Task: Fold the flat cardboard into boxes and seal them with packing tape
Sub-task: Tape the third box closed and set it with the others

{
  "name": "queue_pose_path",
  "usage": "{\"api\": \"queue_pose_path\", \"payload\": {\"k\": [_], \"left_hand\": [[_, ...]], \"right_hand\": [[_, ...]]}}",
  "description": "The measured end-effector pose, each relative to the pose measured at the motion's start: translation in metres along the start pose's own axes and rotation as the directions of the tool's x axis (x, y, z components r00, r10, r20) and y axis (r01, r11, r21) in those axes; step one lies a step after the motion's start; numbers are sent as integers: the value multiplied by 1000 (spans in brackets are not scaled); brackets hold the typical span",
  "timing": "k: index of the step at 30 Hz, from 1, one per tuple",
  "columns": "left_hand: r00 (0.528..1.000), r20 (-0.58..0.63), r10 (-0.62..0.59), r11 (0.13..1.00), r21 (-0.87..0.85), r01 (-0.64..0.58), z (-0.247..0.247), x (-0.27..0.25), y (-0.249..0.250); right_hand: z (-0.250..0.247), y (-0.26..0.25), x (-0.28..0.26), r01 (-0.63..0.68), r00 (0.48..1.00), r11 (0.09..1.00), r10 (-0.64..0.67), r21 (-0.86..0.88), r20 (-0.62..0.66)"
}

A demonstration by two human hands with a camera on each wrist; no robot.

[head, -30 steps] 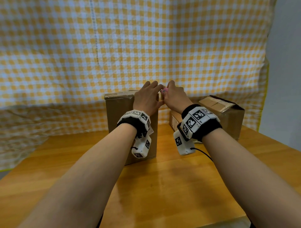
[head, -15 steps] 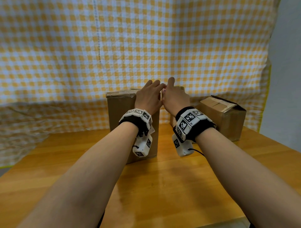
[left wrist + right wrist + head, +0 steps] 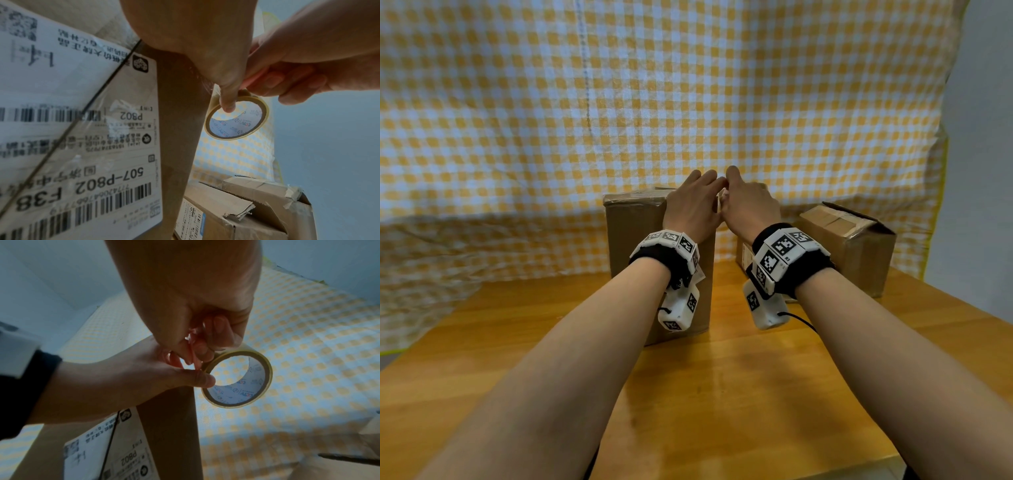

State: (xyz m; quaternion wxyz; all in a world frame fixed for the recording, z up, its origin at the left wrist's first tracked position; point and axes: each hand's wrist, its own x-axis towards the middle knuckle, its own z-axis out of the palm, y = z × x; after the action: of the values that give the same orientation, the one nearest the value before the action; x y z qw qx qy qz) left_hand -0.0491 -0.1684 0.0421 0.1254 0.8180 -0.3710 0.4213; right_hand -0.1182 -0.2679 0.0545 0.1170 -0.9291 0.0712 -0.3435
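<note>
I've got both hands up at the top right corner of the tall box (image 3: pixel 635 240), which stands upright on the tabletop (image 3: pixel 722 394), long axis vertical, shipping label (image 3: pixel 82 129) on its side. My right hand (image 3: pixel 751 205) grips the tape roll (image 3: pixel 238 379) by its upper rim, fingers curled round it; the roll hangs just off the box's edge, on edge, its open core facing the wrist cameras. My left hand (image 3: pixel 693 209) rests on the box top, its thumb (image 3: pixel 197 379) touching the roll; whether it pinches tape I can't tell. A second box (image 3: pixel 856 243) lies near, to the right.
</note>
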Motion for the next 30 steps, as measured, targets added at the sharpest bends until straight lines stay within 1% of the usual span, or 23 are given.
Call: {"api": "queue_pose_path", "payload": {"k": [7,17,21,27,30], "left_hand": [[1000,-15,-1,1000,6,2,4,0,-2],[1000,-8,-18,1000,21,18,6,2,0],[1000,-3,-27,1000,12,27,5,1,-1],[1000,6,-28,999,20,28,5,2,-1],[999,3,-35,999,12,35,6,1,-2]], "right_hand": [[1,4,1,17,1000,998,-17,56,3],[-5,8,6,-53,997,987,44,152,63],[-6,10,6,-51,995,984,36,170,89],[-9,10,6,-70,994,978,52,195,98],[-7,10,4,-89,995,958,73,274,68]]}}
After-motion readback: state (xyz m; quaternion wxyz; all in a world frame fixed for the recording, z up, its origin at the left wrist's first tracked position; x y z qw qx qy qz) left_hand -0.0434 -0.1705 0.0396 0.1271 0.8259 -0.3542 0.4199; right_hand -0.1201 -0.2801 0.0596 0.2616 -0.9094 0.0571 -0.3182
